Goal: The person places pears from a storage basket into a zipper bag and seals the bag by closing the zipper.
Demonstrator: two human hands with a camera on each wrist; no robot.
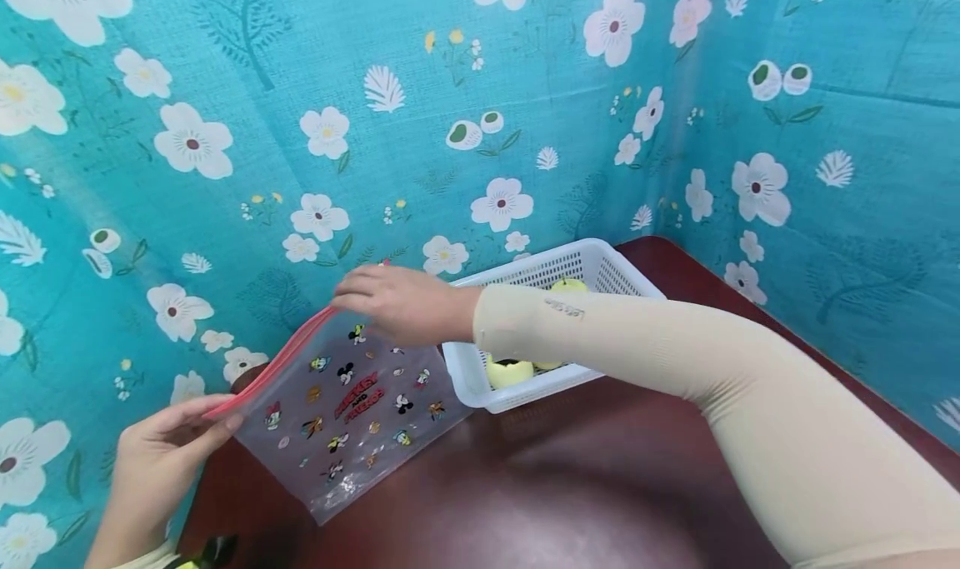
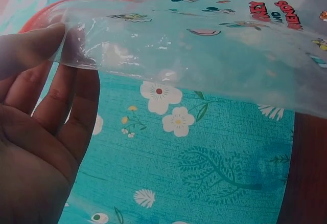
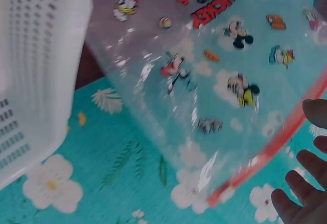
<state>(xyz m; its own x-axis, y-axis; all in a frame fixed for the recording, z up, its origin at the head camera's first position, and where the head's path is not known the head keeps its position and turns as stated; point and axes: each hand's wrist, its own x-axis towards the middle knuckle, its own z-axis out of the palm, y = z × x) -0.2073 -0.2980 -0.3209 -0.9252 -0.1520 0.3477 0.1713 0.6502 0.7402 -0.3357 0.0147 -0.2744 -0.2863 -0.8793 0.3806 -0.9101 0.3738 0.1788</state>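
Note:
A clear zip bag [image 1: 397, 419] with cartoon prints and a red zip strip [image 1: 281, 356] hangs slantwise over the table. At its left end my left hand [image 1: 153, 461] pinches the corner by the strip between thumb and fingers; the left wrist view shows the thumb [image 2: 36, 50] on the plastic. My right hand [image 1: 412, 306] is by the other end of the strip. In the right wrist view its fingers [image 3: 306, 188] are spread apart beside the strip, with the thumb tip [image 3: 317, 112] overlapping the red edge.
A white perforated plastic basket [image 1: 540, 396] stands at the back right, partly behind my right sleeve [image 1: 637, 344]. Pale yellow rounded things [image 1: 510, 375] lie in it. Beneath is a dark red table [image 1: 570, 477]. Turquoise flowered cloth [image 1: 420, 69] hangs behind and to the right.

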